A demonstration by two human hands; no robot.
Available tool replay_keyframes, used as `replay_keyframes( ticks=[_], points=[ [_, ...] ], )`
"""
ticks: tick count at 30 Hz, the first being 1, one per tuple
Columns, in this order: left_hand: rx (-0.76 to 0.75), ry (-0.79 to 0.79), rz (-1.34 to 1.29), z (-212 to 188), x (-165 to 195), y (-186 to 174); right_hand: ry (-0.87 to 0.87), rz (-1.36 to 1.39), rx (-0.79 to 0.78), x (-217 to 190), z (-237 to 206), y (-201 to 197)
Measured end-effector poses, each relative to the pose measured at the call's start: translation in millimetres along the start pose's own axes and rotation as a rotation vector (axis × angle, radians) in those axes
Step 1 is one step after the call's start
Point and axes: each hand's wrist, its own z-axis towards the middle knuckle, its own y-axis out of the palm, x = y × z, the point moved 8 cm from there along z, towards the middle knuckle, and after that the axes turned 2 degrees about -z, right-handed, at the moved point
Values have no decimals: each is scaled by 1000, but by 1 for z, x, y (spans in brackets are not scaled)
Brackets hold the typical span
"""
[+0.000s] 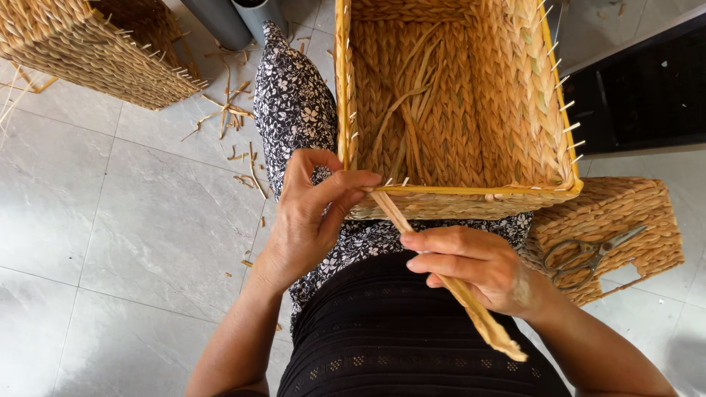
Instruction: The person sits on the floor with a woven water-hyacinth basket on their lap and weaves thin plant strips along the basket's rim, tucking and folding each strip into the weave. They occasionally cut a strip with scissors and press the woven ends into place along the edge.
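Right hand (478,268), nearest the wearer, fingers closed around flat straw strand (448,283), pulling it back from the open woven basket (515,110) on the lap. Left hand (309,217) pinches the strand's far end against the basket's near rim. Scissors (588,254) lie on a small basket right of it. Risk, judged: a hard pull could snap the dry strand or slip the pinch.

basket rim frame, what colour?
Yellow, around the woven basket rim; clearest in the head view.
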Motion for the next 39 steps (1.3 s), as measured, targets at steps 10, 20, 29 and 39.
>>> replay_keyframes(
  ticks=[10,20,29,39],
  points=[
    [27,101,278,-7,3,15,-93,-35,-53,-36,4,-4],
    [-105,-93,-311,3,-16,22,-2,88,276,-9,81,-52],
    [-8,-144,-293,2,-18,25,153,40,264,51,153,-71],
    [25,-154,-295,1,-18,29,179,-289,268,56,124,-79]
  ],
)
